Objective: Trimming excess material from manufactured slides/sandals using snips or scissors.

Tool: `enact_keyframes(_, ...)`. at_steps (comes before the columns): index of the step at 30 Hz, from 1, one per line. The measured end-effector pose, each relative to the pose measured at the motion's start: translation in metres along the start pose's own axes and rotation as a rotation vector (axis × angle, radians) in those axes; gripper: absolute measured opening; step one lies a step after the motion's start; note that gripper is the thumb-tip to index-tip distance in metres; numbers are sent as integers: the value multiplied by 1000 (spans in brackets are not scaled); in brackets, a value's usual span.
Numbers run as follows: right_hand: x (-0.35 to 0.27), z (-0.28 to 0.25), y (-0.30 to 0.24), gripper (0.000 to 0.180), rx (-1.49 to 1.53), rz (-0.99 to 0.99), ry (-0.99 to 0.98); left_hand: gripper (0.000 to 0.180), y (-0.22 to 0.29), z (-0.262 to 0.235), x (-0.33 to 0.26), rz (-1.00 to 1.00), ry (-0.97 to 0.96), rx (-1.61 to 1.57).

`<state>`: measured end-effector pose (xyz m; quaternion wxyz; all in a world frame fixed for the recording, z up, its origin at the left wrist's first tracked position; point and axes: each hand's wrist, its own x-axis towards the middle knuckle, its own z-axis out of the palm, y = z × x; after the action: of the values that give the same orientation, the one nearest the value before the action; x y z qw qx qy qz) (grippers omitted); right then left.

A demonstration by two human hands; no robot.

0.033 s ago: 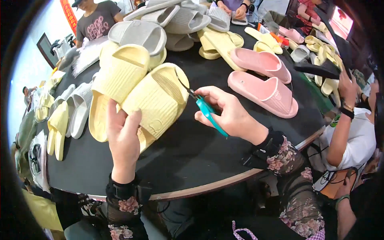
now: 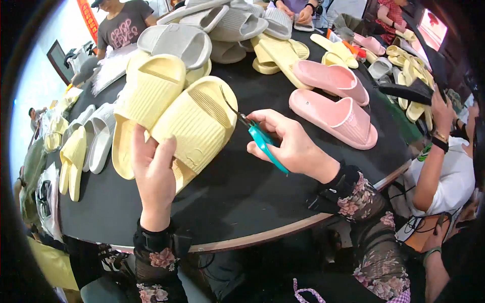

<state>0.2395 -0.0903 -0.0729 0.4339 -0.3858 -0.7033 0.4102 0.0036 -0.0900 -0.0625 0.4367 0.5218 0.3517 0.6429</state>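
My left hand (image 2: 154, 174) is closed on a pair of pale yellow slippers, holding them up over the black table with the thumb in front. The right slipper (image 2: 194, 131) of the pair has a ribbed strap with a small raised figure; the left slipper (image 2: 151, 91) lies against it, partly behind my fingers. In my right hand (image 2: 290, 144) is a pair of scissors (image 2: 262, 144) with teal handles. Their thin dark blades reach the right slipper's upper right rim; whether they touch it I cannot tell.
Two pink slippers (image 2: 333, 118) lie right of my hands on the black table (image 2: 242, 202). Grey slippers (image 2: 222, 25) are piled at the far side; grey and yellow ones stand at left. At right, a co-worker's raised hand (image 2: 442, 108) holds a black strapped object (image 2: 409, 92).
The held yellow slippers have shifted slightly up and left with my left hand. My right hand and the scissors have barely moved. The co-worker's black object at right has moved a little right.
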Motion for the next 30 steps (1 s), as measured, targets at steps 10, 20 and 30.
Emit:
enact_keyframes(10,-7,2,0,37,-253,-62,-78,56,0,-3,-3,87,32,-29)
enact_keyframes(20,-9,0,6,37,-290,-117,-77,59,-4,2,-6,107,4,34)
enact_keyframes(30,-12,-1,5,36,-361,-176,-13,57,-7,7,-10,96,-63,99)
